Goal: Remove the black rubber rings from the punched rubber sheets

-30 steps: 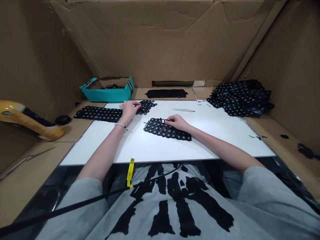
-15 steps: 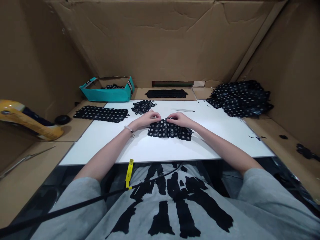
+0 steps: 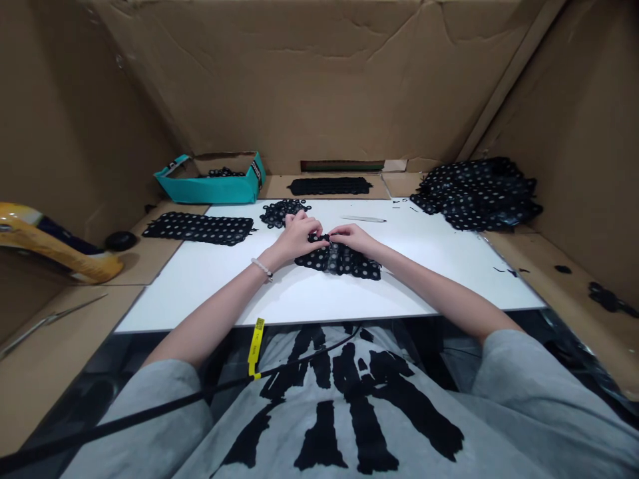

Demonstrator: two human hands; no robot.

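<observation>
Left hand hides panel (partly).

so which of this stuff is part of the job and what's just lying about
Seems part of it:
dotted black sheet, in the left hand and right hand
probably the loose rings

Apparently lying about, untouched:
yellow object
metal tool
pale slim tool

Workshop nook, cardboard walls, white worktop
</observation>
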